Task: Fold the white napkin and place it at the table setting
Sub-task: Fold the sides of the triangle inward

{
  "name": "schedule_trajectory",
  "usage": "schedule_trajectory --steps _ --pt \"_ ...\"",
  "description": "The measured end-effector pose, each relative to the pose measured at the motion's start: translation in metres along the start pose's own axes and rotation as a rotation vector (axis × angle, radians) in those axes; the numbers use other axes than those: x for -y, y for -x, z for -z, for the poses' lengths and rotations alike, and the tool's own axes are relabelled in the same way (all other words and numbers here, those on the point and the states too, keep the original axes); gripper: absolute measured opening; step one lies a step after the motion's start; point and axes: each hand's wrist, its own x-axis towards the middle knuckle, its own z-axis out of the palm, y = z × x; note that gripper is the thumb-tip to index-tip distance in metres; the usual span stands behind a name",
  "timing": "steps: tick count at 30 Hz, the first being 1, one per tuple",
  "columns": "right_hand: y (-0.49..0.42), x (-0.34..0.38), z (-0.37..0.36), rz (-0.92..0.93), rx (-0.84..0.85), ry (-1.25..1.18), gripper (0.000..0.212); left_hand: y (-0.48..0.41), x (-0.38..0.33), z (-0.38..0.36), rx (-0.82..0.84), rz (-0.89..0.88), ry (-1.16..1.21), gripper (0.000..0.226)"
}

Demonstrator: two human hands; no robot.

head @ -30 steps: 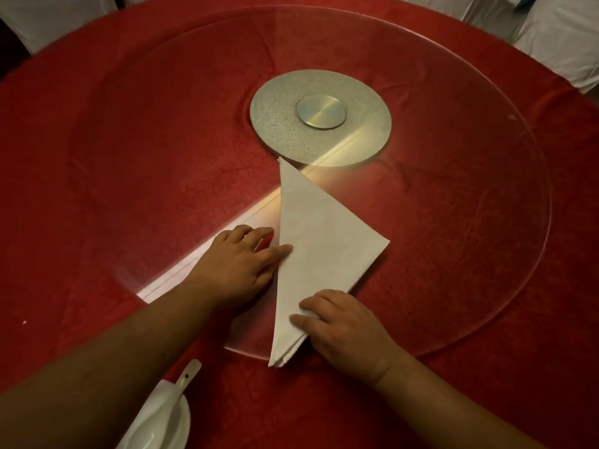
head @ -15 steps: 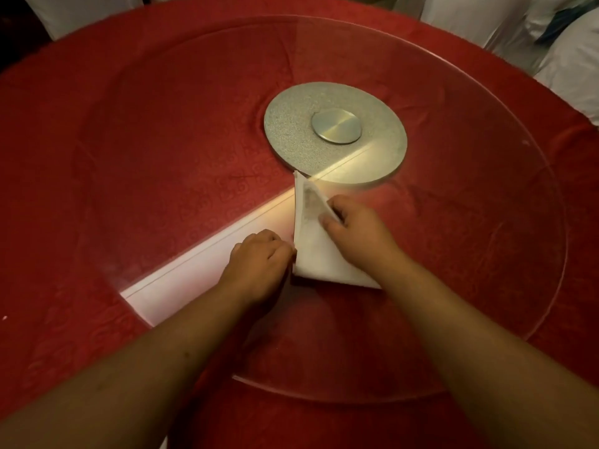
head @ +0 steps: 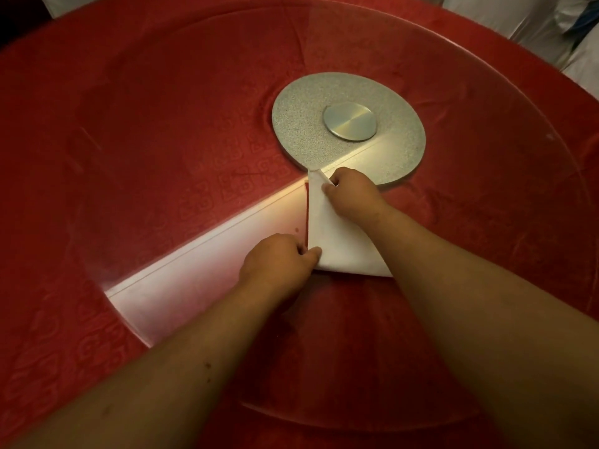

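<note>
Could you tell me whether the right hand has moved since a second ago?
Yes. The right hand went from the napkin's near corner to its far tip beside the grey disc.

Dim warm light; bright glare streak on glass turntable [head: 534,222]; wide-angle edge distortion.

Both hands pinch the white napkin [head: 337,241].

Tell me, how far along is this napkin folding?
Partly done: the white napkin already lies folded into a triangle on the glass turntable. In hand: the right hand pinches its far tip while the left hand pins the near corner. Left: finishing the folds and placing it at a setting, none in view.
</note>
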Motion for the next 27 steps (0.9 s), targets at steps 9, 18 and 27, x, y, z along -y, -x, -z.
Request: schedule_trajectory --steps 9,18,27 --pt "0.022 0.009 -0.025 -0.080 -0.343 0.202 0.041 0.000 -0.004 -0.004 -0.091 0.015 -0.001 0.041" --pt "0.071 0.039 -0.059 0.646 -0.208 0.286 0.034 -0.014 0.072 0.058 -0.374 -0.138 -0.063 0.067" --pt "0.144 0.036 -0.064 0.580 -0.358 0.154 0.045 0.001 0.056 0.076 0.097 0.110 0.011 0.025"
